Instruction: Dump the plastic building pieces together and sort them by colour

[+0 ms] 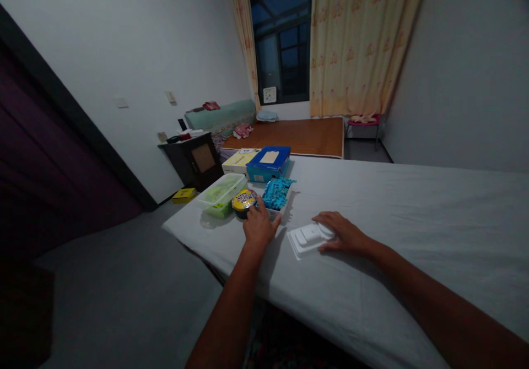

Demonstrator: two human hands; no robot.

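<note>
My left hand rests on the white sheet with its fingers curled against a small round tub with a yellow and purple lid. Whether it grips the tub is not clear. Flat on a white plastic tray lies my right hand, fingers stretched over the tray's right end. A clear tray with a crumpled blue wrapper sits just behind my left hand. To the left stands a clear lidded box with green contents.
A blue box and a pale yellow box lie further back on the sheet-covered bed. A dark cabinet, a yellow item on the floor, a second bed with a woven mat, a red stool and a curtained window stand beyond.
</note>
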